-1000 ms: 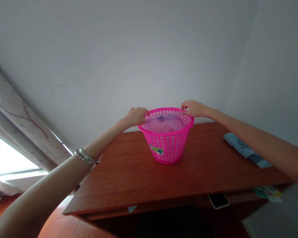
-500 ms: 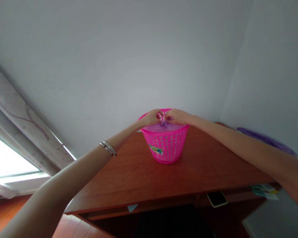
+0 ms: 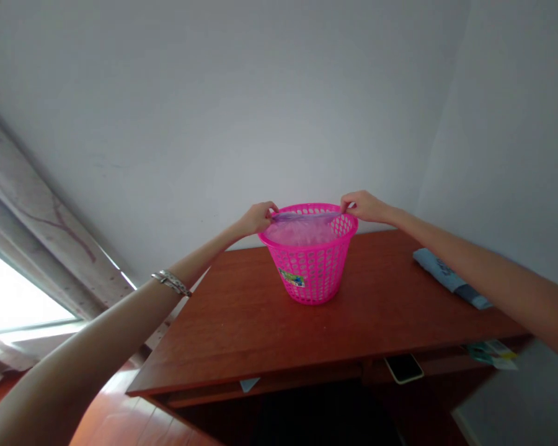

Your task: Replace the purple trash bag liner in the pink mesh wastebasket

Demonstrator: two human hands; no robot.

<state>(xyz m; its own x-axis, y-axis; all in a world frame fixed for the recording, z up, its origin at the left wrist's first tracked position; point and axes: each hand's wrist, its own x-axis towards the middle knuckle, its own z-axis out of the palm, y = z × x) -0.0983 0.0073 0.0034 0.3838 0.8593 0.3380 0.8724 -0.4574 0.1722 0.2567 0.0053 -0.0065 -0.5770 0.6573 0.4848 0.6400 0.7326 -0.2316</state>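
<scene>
A hot-pink perforated plastic basket (image 3: 310,272) stands on the wooden desk (image 3: 242,334). Inside it sits a thin pink-purple plastic bag (image 3: 302,232). A purple strip of that bag's top (image 3: 305,216) stretches straight across the basket's mouth. My left hand (image 3: 259,218) pinches one end of the strip at the basket's left rim. My right hand (image 3: 365,207) pinches the other end at the right rim. The bag's lower part is hidden behind the basket's wall, showing only faintly through its holes.
A folded blue cloth (image 3: 449,279) lies on the desk at the right. A phone (image 3: 403,368) and some papers (image 3: 490,354) sit below the desk's front edge. A wall rises behind the desk. A curtained window (image 3: 18,291) is at the left.
My hands have moved apart, from close together over the basket's middle to opposite sides of its rim. The purple bag top now stretches flat between them instead of bunching in a knot-like gather.
</scene>
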